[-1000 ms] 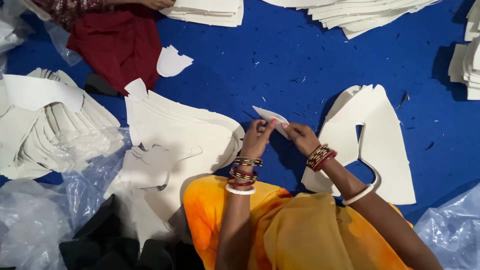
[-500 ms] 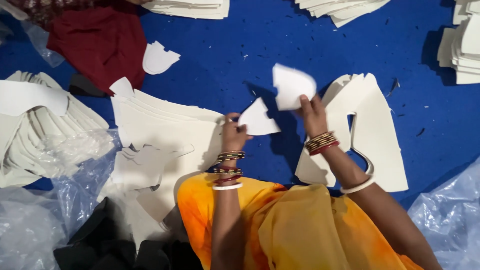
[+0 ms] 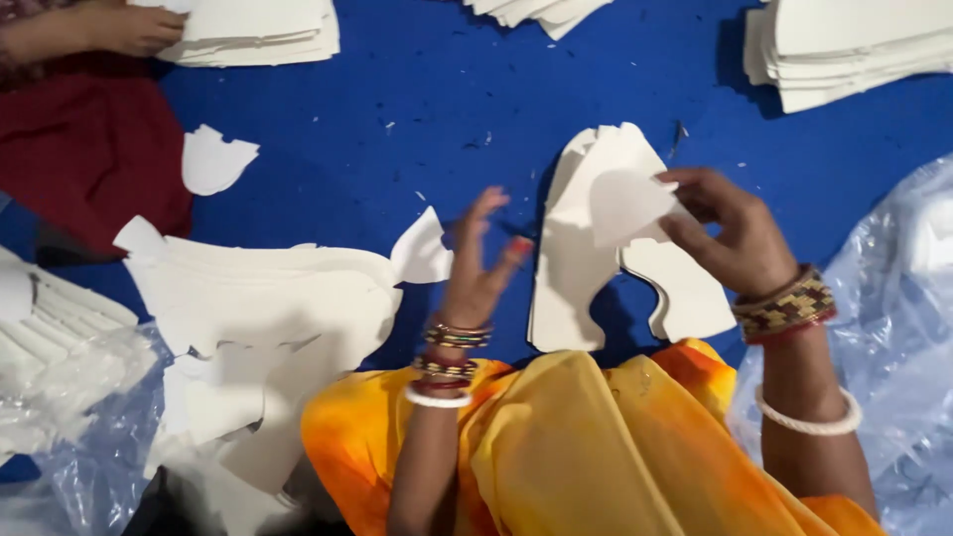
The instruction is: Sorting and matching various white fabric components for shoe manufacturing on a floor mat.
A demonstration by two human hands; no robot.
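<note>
My right hand point(image 3: 733, 230) pinches a small white paper cut-out point(image 3: 625, 203) and holds it over a stack of arch-shaped white pieces point(image 3: 586, 263) on the blue cloth point(image 3: 437, 109). My left hand point(image 3: 478, 268) is raised with its fingers spread and holds nothing. Just left of it a small white paper scrap point(image 3: 421, 250) lies at the edge of a wide pile of cut white sheets point(image 3: 268, 298). Both wrists wear bangles, and an orange cloth point(image 3: 556, 447) covers my lap.
Stacks of white sheets lie at the top left point(image 3: 258, 30), top middle point(image 3: 541, 12) and top right point(image 3: 854, 50). Another person's hand point(image 3: 124, 28) rests on the top-left stack, above a dark red cloth point(image 3: 89, 149). Clear plastic lies at the right point(image 3: 903, 328) and lower left point(image 3: 69, 437).
The two hands split the paper apart. My left hand let its scrap go onto the pile and opened. My right hand carried its piece right, over the arch-shaped stack.
</note>
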